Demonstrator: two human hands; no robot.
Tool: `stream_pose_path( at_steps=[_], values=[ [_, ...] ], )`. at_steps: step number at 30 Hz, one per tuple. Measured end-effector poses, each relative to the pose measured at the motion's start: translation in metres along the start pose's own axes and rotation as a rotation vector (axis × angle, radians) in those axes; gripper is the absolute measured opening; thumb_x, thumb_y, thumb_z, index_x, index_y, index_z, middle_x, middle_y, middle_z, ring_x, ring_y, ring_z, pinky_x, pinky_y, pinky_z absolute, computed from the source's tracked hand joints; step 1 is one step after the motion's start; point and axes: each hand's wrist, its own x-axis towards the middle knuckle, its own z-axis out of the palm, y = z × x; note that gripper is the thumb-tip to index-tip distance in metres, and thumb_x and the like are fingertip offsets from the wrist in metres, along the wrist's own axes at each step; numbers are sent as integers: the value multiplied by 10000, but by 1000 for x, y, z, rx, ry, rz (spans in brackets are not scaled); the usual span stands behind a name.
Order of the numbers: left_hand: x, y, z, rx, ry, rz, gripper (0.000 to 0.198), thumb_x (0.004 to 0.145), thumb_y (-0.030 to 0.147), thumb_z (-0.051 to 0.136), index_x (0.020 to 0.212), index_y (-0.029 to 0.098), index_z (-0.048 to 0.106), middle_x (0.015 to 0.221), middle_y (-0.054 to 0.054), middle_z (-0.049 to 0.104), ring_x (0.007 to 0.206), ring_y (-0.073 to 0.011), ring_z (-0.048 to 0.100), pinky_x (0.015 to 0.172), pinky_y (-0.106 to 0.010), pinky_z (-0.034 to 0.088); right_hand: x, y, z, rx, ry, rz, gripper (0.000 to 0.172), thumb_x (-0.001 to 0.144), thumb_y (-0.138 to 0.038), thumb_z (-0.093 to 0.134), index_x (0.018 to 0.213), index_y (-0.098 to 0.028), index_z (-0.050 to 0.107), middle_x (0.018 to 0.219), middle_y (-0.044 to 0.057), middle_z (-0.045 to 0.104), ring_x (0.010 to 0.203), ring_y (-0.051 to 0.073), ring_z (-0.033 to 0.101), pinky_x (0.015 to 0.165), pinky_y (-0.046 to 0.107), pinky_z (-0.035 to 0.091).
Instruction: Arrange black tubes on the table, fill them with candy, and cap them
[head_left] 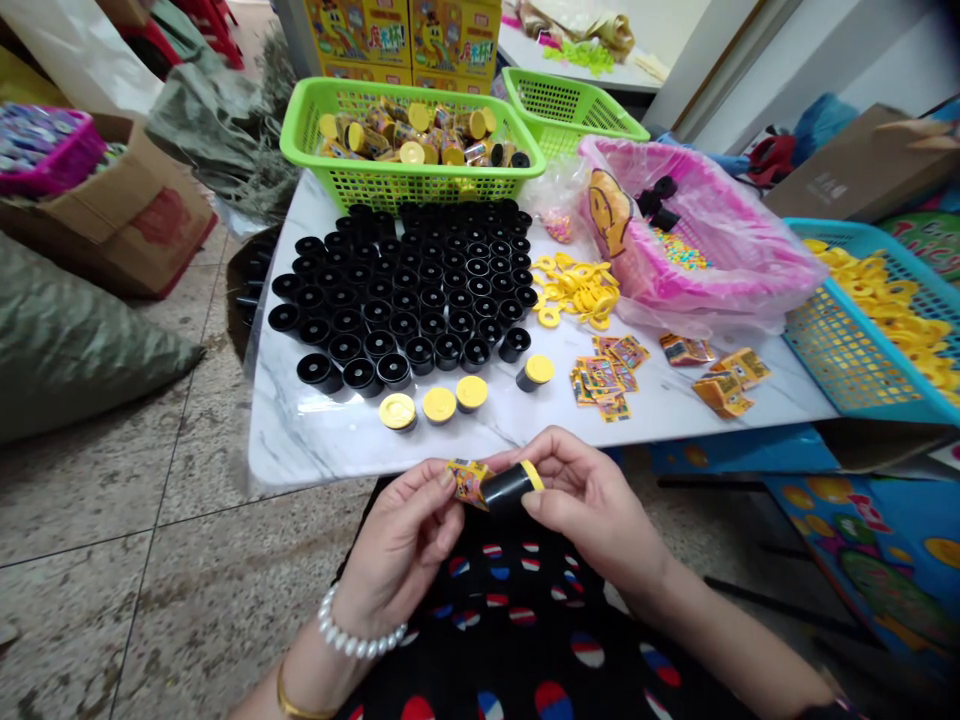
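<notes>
My left hand (pixel 401 545) pinches a small printed paper packet (pixel 469 482) against the end of a black plastic tube (pixel 510 488). My right hand (pixel 592 505) grips that tube, which has a yellow ring at its far end. Just beyond my hands, on the white marble table (pixel 315 440), stand several yellow-capped black tubes (pixel 439 405). Behind them is a dense block of black tubes (pixel 397 300). Loose yellow rings (pixel 574 290) and several printed packets (pixel 607 370) lie to the right.
A green basket (pixel 409 130) of filled tubes stands at the table's far edge. A pink-lined basket (pixel 697 240) sits at the right, and a blue basket (pixel 862 340) of yellow rings overhangs the table's right edge. A green sack (pixel 75 340) lies on the tiled floor at the left.
</notes>
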Motion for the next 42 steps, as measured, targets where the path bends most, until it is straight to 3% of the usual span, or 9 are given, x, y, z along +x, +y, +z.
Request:
stream_pose_path(
  at_steps=[6,11,16,19,23,26,34,40,42],
  values=[
    [-1,-2,-2,-21,-36,-24,203,794,274,738,762,116,615,557,37,534,373,7,302,380,-143,144,-1,5,10,-176,134,-75,157,736,-142,632,847,-198,535,865,51,725,754,156,702,710,264,575],
    [-4,-3,0,104,28,35,244,787,334,742,846,108,670,534,32,519,400,-7,291,389,-139,149,-5,20,8,-463,231,-415,264,761,-109,654,989,-211,571,982,64,687,884,183,690,823,308,579],
    [-21,0,3,448,160,283,330,780,294,759,1077,195,654,697,-3,613,597,-93,520,537,-167,411,-13,21,-2,-459,162,-518,349,754,-85,686,1050,-239,584,1037,61,627,990,195,647,849,305,565],
    [-28,6,2,648,116,441,524,698,206,820,1185,232,631,992,-60,667,759,-140,594,714,-231,502,-17,15,-8,-448,66,-515,388,739,-107,731,1074,-250,599,1033,63,618,986,199,634,812,298,571],
    [-24,12,3,566,-134,233,386,723,204,798,1089,199,677,1018,-81,685,836,-182,631,746,-264,538,-15,12,-9,-629,-30,-590,406,739,-131,752,1113,-235,630,1027,68,640,930,188,646,794,303,568],
    [-19,12,5,462,-133,114,290,745,221,786,1010,175,680,859,-47,694,654,-120,592,556,-189,500,-11,12,-7,-741,-20,-640,428,755,-128,731,1163,-207,628,1033,82,656,883,176,661,762,293,582],
    [-17,11,2,459,-166,103,280,763,211,781,1037,186,727,823,-43,728,641,-107,621,583,-176,502,-12,11,-5,-840,9,-881,432,795,-52,629,1190,-226,626,1020,86,722,928,195,706,792,309,613],
    [-17,10,6,843,-95,442,235,754,208,790,983,243,749,965,-42,733,899,-184,671,842,-260,514,-12,16,-10,-812,38,-799,333,803,-148,708,1125,-215,653,960,86,725,867,195,713,737,293,618],
    [-17,10,7,849,-123,450,295,749,215,796,1032,258,728,1027,-44,720,944,-192,665,862,-264,511,-13,16,-12,-808,29,-782,329,806,-144,703,1121,-218,646,967,85,718,874,192,708,730,293,615]
  ],
)
